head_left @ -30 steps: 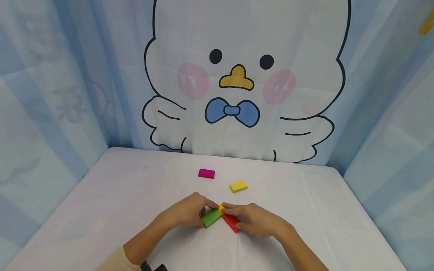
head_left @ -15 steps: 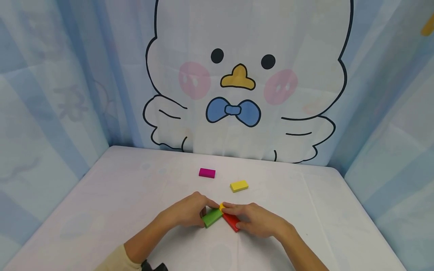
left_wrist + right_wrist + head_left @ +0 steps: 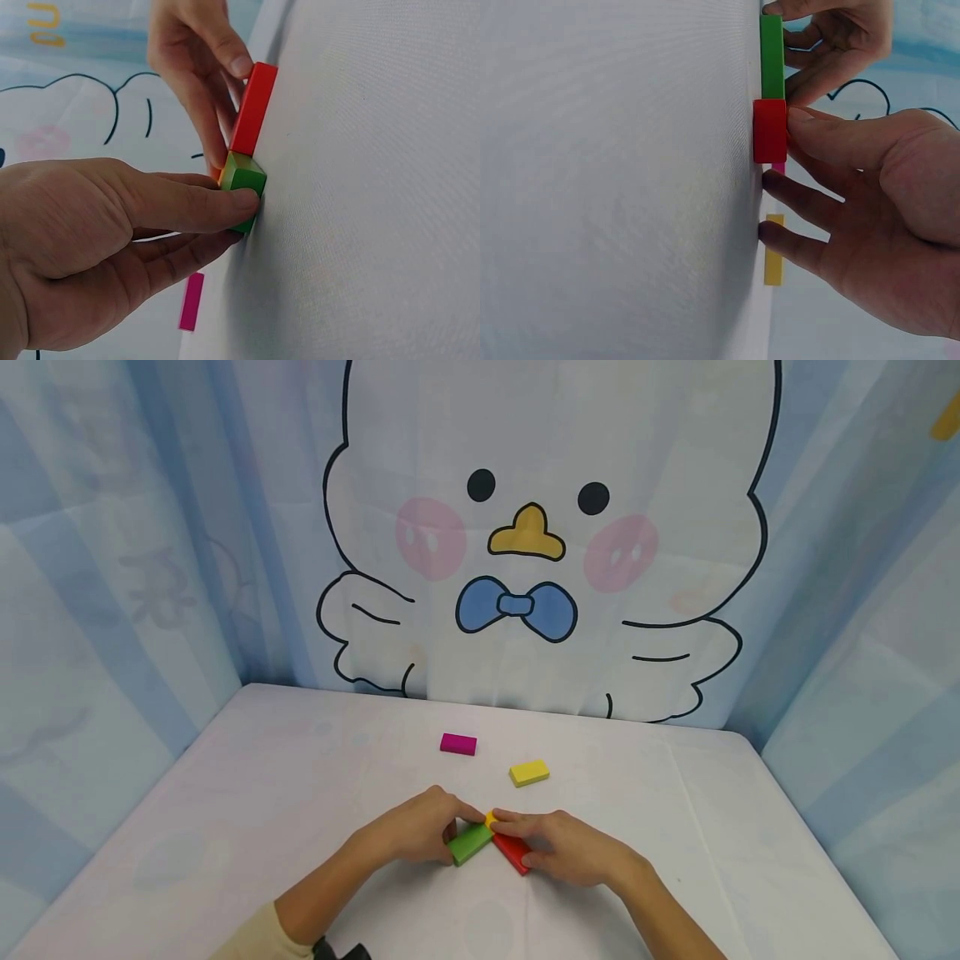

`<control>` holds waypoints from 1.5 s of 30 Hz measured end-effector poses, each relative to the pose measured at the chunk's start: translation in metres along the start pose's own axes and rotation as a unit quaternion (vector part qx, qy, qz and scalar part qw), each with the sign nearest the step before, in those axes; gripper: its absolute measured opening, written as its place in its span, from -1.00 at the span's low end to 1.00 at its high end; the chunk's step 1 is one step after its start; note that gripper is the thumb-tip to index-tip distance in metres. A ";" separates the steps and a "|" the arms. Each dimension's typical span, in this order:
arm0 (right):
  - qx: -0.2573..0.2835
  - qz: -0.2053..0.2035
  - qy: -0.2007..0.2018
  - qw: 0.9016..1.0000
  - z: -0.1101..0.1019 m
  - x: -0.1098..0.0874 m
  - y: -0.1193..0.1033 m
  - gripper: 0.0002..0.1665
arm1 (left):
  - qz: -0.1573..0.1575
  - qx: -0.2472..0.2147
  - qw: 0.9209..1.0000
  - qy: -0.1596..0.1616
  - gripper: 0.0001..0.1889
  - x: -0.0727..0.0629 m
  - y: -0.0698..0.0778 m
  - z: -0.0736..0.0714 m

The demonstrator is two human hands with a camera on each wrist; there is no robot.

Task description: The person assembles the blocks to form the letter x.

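Observation:
Near the front middle of the white table, my left hand pinches a green block, its thumb on the near end in the left wrist view. A red block meets the green one at an angle, so the two form a V. My right hand holds the red block, with the thumb at its near end and the fingers reaching over its far end. Where the blocks meet, a small orange-yellow piece shows between the fingertips of both hands; most of it is hidden.
Beyond the hands lie a yellow block and, farther left, a magenta block. Behind the white tabletop hangs a curtain with a cartoon bird print, and curtains close off both sides.

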State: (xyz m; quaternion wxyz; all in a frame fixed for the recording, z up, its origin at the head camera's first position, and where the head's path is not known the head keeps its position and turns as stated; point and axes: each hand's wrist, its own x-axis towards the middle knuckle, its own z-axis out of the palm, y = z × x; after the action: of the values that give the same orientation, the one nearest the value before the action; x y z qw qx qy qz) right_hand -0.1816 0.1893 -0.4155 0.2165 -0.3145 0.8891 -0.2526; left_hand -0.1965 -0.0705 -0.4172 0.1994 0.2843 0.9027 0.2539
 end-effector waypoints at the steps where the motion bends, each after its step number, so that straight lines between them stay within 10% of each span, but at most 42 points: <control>1: 0.000 0.000 0.000 1.000 0.000 0.000 0.000 -0.32 | 0.000 0.000 1.000 0.000 -0.35 0.000 0.000 0.000; 26: 0.001 -0.006 -0.010 1.000 -0.002 0.000 0.002 -0.33 | -0.009 0.008 0.999 -0.042 -0.30 -0.005 -0.001 -0.010; 37: -0.006 -0.014 0.028 1.000 -0.011 -0.004 0.006 -0.38 | 0.058 0.017 0.998 -0.008 -0.54 -0.003 -0.009 -0.012; 45: -0.013 -0.003 0.067 0.998 -0.020 -0.010 0.014 -0.41 | 0.062 0.024 0.997 -0.045 -0.45 -0.002 -0.008 -0.008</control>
State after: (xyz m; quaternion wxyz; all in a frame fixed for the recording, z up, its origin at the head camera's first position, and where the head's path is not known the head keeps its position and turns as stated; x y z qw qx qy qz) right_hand -0.1922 0.2118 -0.4058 0.1511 -0.3023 0.9039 -0.2620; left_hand -0.2021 -0.0805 -0.4144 0.2171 0.3556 0.8793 0.2307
